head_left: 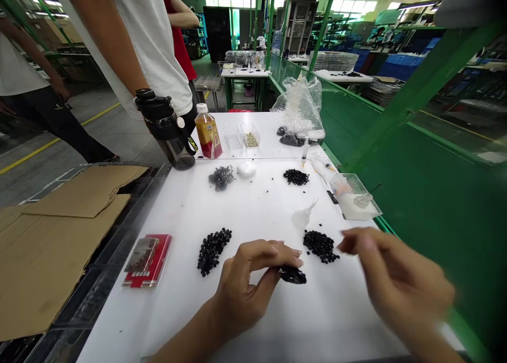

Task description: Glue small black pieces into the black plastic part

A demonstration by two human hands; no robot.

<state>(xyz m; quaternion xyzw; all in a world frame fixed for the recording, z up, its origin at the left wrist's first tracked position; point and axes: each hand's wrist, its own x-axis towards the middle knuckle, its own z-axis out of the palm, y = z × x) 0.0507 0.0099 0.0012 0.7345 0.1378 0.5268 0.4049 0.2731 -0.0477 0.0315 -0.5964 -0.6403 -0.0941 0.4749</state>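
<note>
My left hand (253,278) is closed in a pinch on a small black part (293,275) just above the white table (245,215). My right hand (392,278) hovers to the right, blurred by motion, with fingers bent toward a pile of small black pieces (320,245). Whether it holds anything I cannot make out. A second pile of black pieces (213,248) lies left of my left hand. A small clear squeeze bottle (303,215) lies beyond the piles.
Farther back lie two more black piles (221,177) (296,177), a white pebble-like object (246,168), a clear tray (354,197), syringes (317,162), a plastic bag (301,112) and a drink bottle (208,132). A red packet (147,258) lies left. A person holds a black flask (166,128).
</note>
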